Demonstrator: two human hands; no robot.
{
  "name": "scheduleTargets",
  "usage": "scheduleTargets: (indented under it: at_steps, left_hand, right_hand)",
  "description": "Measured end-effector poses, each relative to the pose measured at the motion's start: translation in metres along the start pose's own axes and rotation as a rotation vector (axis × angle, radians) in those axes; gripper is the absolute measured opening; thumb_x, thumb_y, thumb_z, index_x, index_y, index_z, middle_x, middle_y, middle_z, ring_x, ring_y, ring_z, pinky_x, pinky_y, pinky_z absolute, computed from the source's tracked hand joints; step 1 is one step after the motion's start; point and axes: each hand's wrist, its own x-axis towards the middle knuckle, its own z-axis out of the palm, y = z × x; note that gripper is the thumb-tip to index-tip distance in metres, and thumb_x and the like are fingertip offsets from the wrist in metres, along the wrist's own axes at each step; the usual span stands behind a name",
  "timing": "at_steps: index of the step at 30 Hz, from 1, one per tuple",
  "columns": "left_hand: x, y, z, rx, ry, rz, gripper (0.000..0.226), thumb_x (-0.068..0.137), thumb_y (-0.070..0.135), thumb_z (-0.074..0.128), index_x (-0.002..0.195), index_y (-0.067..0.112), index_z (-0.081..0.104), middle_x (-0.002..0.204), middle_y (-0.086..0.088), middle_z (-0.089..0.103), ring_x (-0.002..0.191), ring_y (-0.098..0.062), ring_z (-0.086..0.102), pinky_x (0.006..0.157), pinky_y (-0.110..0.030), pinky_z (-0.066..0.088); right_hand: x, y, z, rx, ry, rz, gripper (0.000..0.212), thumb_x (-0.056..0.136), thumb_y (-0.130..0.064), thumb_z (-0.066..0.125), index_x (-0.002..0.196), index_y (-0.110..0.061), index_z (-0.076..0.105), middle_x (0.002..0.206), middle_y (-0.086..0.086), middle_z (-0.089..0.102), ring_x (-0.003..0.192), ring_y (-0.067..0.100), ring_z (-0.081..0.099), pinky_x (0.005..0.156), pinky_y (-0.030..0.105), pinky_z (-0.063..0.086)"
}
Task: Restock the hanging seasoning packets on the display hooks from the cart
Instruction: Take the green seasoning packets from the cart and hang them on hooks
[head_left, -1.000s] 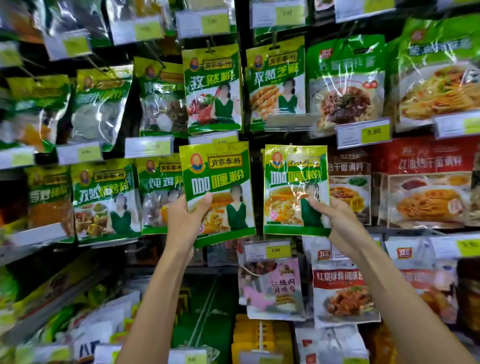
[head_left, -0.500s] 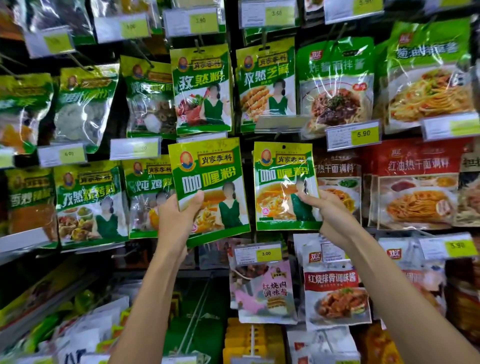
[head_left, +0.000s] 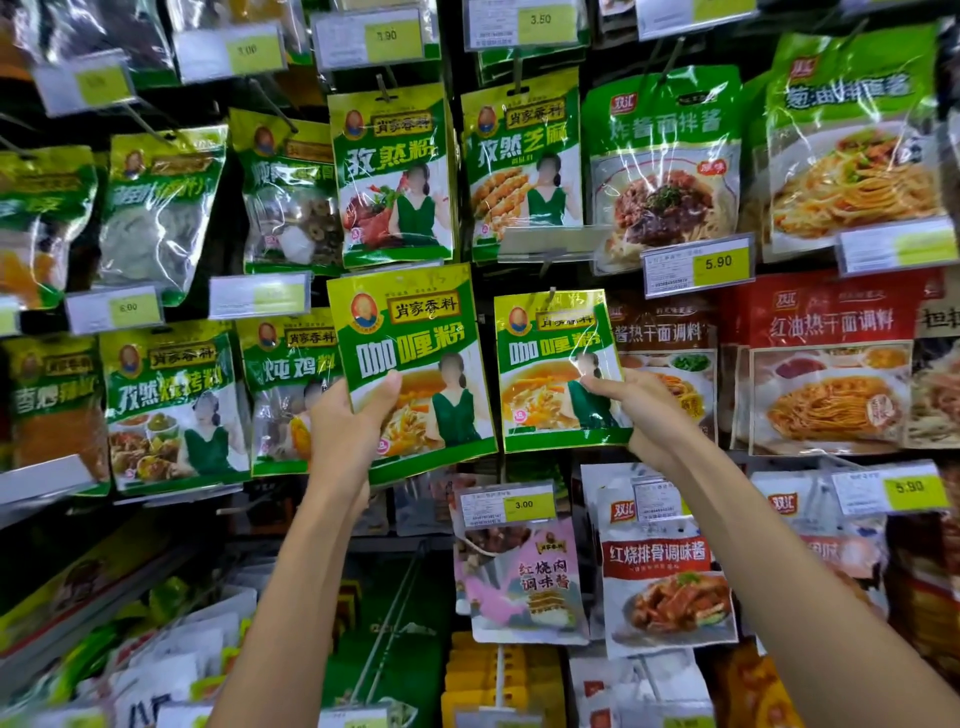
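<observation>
Our left hand (head_left: 340, 436) gripped a green packet (head_left: 415, 332) by its lower left corner, thumb across the front, at 11 o'clock from the 3.00 tag (head_left: 511, 505). Our right hand (head_left: 647, 415) pinched a second packet (head_left: 545, 358) at its 4 o'clock edge. Its top seemed threaded on a hook (head_left: 552, 294), though blur obscured that.

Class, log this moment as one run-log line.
left hand: grips left curry-powder packet | right hand: pinches right curry-powder packet, top at hook | step: hanging packets
</observation>
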Motion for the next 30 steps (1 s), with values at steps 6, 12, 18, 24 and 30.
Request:
scheduleTargets:
  at_steps: [6, 12, 18, 24, 30]
  left_hand:
    - [0.001, -0.002, 0.008, 0.008, -0.006, 0.02, 0.004, 0.088, 0.02, 0.064, 0.09, 0.022, 0.062, 0.093, 0.0, 0.07, 0.097, -0.022, 0.067, 0.084, -0.034, 0.054]
    - [-0.003, -0.005, 0.013, 0.01, -0.023, 0.007, 0.005, 0.089, 0.019, 0.064, 0.092, 0.017, 0.061, 0.107, -0.015, 0.068, 0.095, -0.025, 0.066, 0.083, -0.035, 0.053]
    - [-0.012, -0.014, 0.019, -0.073, -0.107, -0.03, 0.028, 0.083, 0.024, 0.066, 0.109, 0.013, 0.063, 0.105, -0.006, 0.071, 0.101, -0.021, 0.066, 0.091, -0.04, 0.052]
    - [-0.019, -0.015, 0.053, -0.098, -0.245, -0.105, 0.015, 0.081, 0.025, 0.067, 0.092, 0.022, 0.056, 0.079, 0.009, 0.074, 0.084, -0.011, 0.071, 0.074, -0.03, 0.057]
    - [-0.01, -0.013, 0.064, 0.197, -0.116, 0.115, 0.038, 0.089, 0.033, 0.061, 0.116, 0.006, 0.059, 0.112, 0.002, 0.062, 0.095, -0.005, 0.062, 0.08, -0.016, 0.051]
  right_hand:
    - [0.027, 0.005, 0.012, -0.145, 0.136, -0.007, 0.029, 0.094, -0.014, 0.059, 0.118, 0.0, 0.055, 0.119, 0.016, 0.061, 0.103, 0.026, 0.057, 0.097, 0.046, 0.047]
    - [0.038, 0.019, 0.012, -0.371, 0.233, -0.045, 0.038, 0.092, -0.02, 0.061, 0.123, 0.001, 0.054, 0.123, 0.015, 0.06, 0.111, 0.029, 0.056, 0.091, 0.039, 0.047]
    - [0.003, 0.023, 0.01, -0.438, 0.456, -0.366, 0.026, 0.093, -0.018, 0.058, 0.117, -0.006, 0.055, 0.106, 0.001, 0.059, 0.104, 0.02, 0.058, 0.085, 0.027, 0.046]
    - [-0.027, 0.003, 0.038, -0.156, -0.003, -0.289, 0.047, 0.092, -0.041, 0.055, 0.102, 0.006, 0.059, 0.092, 0.015, 0.062, 0.1, 0.027, 0.06, 0.098, 0.047, 0.043]
    - [-0.025, 0.003, 0.031, -0.139, 0.059, -0.311, 0.043, 0.094, -0.028, 0.056, 0.081, 0.012, 0.055, 0.082, 0.019, 0.05, 0.082, 0.027, 0.05, 0.095, 0.054, 0.042]
